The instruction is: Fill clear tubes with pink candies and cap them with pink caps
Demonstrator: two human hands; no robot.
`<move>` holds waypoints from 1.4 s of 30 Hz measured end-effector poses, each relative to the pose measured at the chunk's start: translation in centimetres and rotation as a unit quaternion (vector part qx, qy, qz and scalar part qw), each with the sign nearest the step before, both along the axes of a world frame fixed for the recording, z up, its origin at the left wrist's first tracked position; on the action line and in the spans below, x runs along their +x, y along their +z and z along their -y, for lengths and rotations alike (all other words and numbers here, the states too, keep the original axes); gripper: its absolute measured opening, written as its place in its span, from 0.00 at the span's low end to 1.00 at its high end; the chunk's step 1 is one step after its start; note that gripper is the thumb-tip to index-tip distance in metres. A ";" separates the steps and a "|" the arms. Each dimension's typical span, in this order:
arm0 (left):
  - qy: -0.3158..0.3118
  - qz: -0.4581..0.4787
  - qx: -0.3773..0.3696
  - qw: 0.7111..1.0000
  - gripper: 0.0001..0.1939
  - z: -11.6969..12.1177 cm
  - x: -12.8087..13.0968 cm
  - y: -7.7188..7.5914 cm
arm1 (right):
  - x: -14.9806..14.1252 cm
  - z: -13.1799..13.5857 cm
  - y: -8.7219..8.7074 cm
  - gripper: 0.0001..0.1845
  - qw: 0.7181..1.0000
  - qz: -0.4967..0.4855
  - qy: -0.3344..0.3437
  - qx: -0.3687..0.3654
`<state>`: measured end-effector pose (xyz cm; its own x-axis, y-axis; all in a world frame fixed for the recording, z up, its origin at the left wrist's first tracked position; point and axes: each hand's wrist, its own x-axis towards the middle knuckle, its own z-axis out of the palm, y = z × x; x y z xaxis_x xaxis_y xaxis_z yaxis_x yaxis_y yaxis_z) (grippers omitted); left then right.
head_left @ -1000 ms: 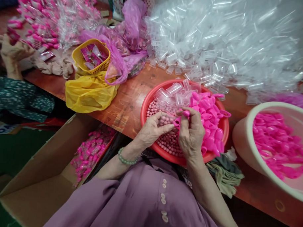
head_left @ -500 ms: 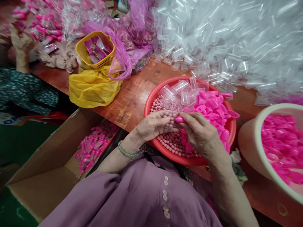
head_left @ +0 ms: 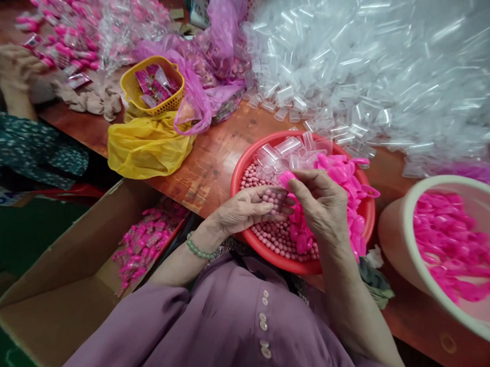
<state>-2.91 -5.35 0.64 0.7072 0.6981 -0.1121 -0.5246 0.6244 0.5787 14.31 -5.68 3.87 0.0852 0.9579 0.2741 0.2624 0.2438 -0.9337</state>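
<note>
Over the red basin [head_left: 238,175], my left hand [head_left: 244,209] is closed around a clear plastic tube with pink beads [head_left: 273,199] showing inside. My right hand [head_left: 322,199] pinches a bright pink plastic cap [head_left: 286,178] between thumb and fingers, just above the tube's right end and apart from it. Below both hands the basin holds loose pink beads [head_left: 275,241], clear empty tubes [head_left: 288,147] at the back and a heap of pink plastic pieces [head_left: 355,195] on the right. My fingers partly cover the tube.
A large pile of clear tubes [head_left: 353,69] fills the back right. At right stands a white tub [head_left: 404,237] of pink pieces. A cardboard box [head_left: 64,284] with pink items sits low left. A yellow basket [head_left: 131,88] and yellow bag [head_left: 150,148] lie near another person's hands [head_left: 16,68].
My right hand has lifted the pink cap up from the tube's end and tilted it. The left hand keeps hold of the tube. The view has shifted slightly.
</note>
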 end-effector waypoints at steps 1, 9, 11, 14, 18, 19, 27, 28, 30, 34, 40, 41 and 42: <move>0.001 0.000 0.003 1.000 0.20 0.1 0.1 -0.1 | -0.2 -0.1 0.0 0.10 1.000 0.000 0.008 -0.003; 0.010 -0.024 0.041 0.999 0.17 0.3 0.5 -0.4 | -0.3 0.0 -0.8 0.10 0.999 0.015 0.025 -0.039; 0.027 -0.025 0.034 0.999 0.18 0.3 0.6 -0.5 | 0.0 0.1 -0.8 0.10 0.999 0.025 0.021 -0.032; 0.036 -0.041 0.041 0.998 0.19 0.2 0.8 -0.6 | 0.3 0.3 -0.6 0.08 0.997 0.064 0.036 -0.004; 0.039 -0.080 0.068 0.994 0.21 0.1 1.1 -1.0 | 0.9 0.2 -0.2 0.06 0.991 0.112 0.072 0.013; 0.042 -0.091 0.078 0.992 0.21 0.2 1.1 -1.0 | 1.1 0.2 -0.1 0.06 0.989 0.124 0.078 0.015; 0.062 -0.132 0.116 0.982 0.25 0.1 1.5 -0.7 | 1.9 1.2 -0.7 0.33 0.920 0.336 0.151 0.132; 0.062 -0.133 0.115 0.982 0.26 0.1 1.6 -0.6 | 1.6 1.4 -1.0 0.39 0.908 0.366 0.138 0.147; 0.060 -0.135 0.115 0.982 0.27 0.0 1.7 -0.4 | 1.0 1.7 -1.6 0.43 0.888 0.413 0.104 0.170; 0.059 -0.147 0.122 0.980 0.25 -0.1 1.8 -0.2 | 0.3 1.9 -2.2 0.36 0.865 0.450 0.048 0.218; 0.033 -0.115 0.111 0.987 0.23 0.1 1.4 0.0 | 0.6 1.8 -2.0 0.36 0.847 0.472 0.047 0.239; 0.030 -0.105 0.108 0.988 0.23 0.1 1.4 0.0 | 0.6 1.8 -2.0 0.36 0.848 0.472 0.045 0.236; 0.027 -0.098 0.103 0.990 0.23 0.1 1.4 0.1 | 0.6 1.9 -2.0 0.36 0.850 0.471 0.044 0.232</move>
<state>-1.55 -5.44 0.71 0.6471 0.7566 -0.0943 -0.4196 0.4567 0.7845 14.94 -7.56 1.82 -0.4483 0.7189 0.5312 0.8020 0.5859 -0.1162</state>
